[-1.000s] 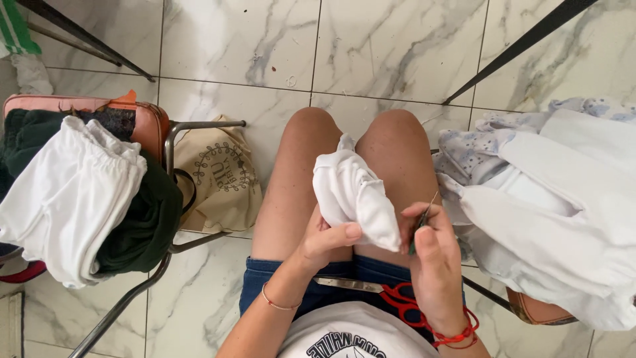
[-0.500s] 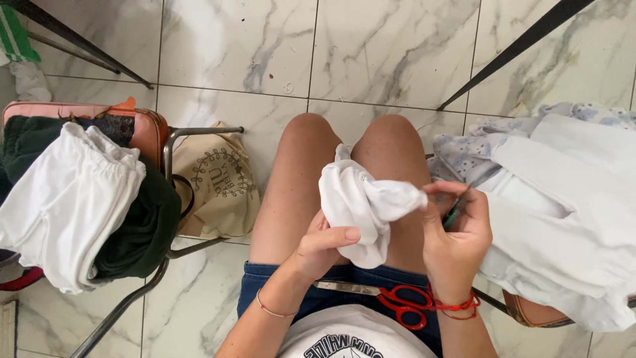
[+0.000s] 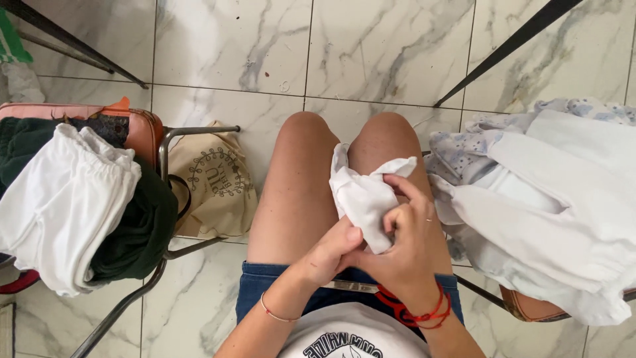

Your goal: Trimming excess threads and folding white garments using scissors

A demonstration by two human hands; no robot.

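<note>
White marble-look floor tiles (image 3: 232, 46) underfoot, a heap of pale garments (image 3: 563, 205) on the chair at the right edge, a white garment over dark green cloth (image 3: 73, 199) on the chair at the left edge, a beige tote bag (image 3: 212, 182) hanging beside it. Small white cloth (image 3: 363, 193) bunched on the lap over the right thigh: probably light, soft and limp, best taken at a gathered fold or hem. Left hand (image 3: 329, 252) pinching its lower edge, right hand (image 3: 405, 229) curled shut around the bunched fabric.
</note>
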